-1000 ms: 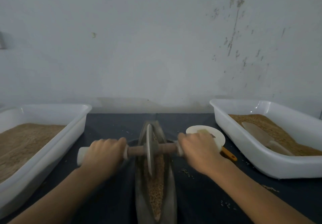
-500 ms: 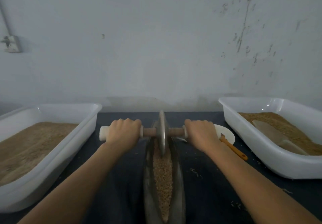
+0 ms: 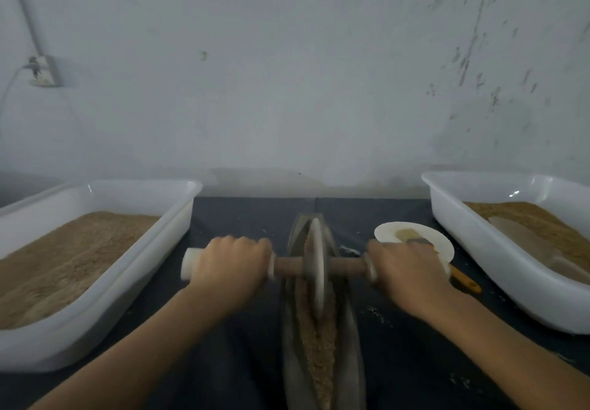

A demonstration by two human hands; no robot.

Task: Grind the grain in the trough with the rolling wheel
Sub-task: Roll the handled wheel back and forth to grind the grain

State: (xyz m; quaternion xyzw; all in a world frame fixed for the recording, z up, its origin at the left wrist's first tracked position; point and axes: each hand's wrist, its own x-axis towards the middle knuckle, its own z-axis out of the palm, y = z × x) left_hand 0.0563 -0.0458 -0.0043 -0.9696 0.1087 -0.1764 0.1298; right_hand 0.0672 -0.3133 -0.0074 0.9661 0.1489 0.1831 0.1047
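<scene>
A long, narrow metal trough (image 3: 352,339) runs away from me down the middle of the dark table, with brown grain (image 3: 321,349) lying along its groove. A grey rolling wheel (image 3: 316,269) stands on edge in the trough's far half, on a wooden axle (image 3: 346,266) with white handle sleeves. My left hand (image 3: 231,264) grips the left handle and my right hand (image 3: 407,271) grips the right handle, both fists curled over the top. The right sleeve is hidden under my hand.
A white tub (image 3: 99,294) of brown meal stands at the left. Another white tub (image 3: 498,256) at the right holds grain and a pale scoop (image 3: 526,237). A white dish (image 3: 415,237) and an orange-handled brush (image 3: 464,280) lie just behind my right hand. Loose grains dot the cloth.
The wheel rolled to the trough's far end half a second ago and has now come back a little toward me. Both hands stayed on the handles.
</scene>
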